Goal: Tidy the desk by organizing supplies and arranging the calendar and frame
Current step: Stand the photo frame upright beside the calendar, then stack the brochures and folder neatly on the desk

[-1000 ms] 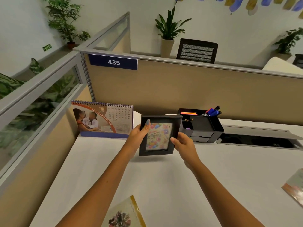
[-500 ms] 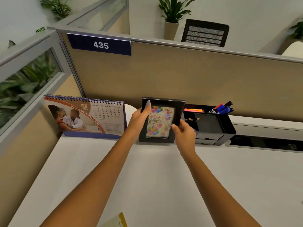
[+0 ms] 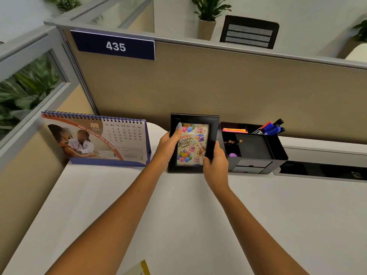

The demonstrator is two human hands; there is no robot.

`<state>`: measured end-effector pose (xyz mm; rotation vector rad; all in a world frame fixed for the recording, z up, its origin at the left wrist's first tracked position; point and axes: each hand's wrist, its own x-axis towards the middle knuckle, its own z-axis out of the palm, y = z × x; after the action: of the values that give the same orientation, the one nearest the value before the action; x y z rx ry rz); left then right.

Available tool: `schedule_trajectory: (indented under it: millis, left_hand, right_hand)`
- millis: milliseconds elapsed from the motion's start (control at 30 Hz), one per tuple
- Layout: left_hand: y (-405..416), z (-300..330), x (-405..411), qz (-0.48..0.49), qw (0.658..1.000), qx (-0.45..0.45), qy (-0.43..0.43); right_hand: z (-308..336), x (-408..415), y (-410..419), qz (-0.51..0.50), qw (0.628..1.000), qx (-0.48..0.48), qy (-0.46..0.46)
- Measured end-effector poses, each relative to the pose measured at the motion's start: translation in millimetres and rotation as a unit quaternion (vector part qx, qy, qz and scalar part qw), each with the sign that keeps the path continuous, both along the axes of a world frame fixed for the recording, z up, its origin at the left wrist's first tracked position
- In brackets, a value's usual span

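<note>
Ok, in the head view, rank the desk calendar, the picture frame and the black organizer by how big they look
1. Desk calendar, clearly largest.
2. Black organizer and picture frame look close in size, so I won't rank them.

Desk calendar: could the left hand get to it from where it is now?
Probably yes. The desk calendar stands just left of the left hand with bare desk between, but that hand grips the photo frame and must release first.
</note>
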<state>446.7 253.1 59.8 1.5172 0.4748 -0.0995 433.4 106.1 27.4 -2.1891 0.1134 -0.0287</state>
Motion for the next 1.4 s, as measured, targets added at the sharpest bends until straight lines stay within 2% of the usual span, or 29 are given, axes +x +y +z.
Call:
schedule_trajectory:
  millis: [267,667,900,1167,1300,1400]
  left_hand:
    - [1,-5,-1,-0.013,1.0,0.004,-0.005]
    - [3,-14,2,-0.022,0.999,0.04,-0.018]
    - [2,-23,-8,-0.03,0.997,0.075,0.002]
    - [-3,-46,-61,0.001,0.98,0.199,0.022]
    - [-5,-54,-111,-0.043,0.942,0.332,0.035]
    - [9,-59,-152,-0.085,0.912,0.4,0.039]
  right_hand:
    - [-7,-16,-1,0.013,1.0,-0.001,0.0]
    - [-21,-29,-3,0.028,0.997,-0.017,0.066]
    - [-24,-35,-6,0.047,0.994,-0.046,0.092]
    - [-26,-81,-13,0.024,0.995,-0.022,0.095]
    - [-29,-121,-15,0.039,0.993,-0.03,0.107]
    - [-29,-156,-17,0.055,0.992,-0.042,0.101]
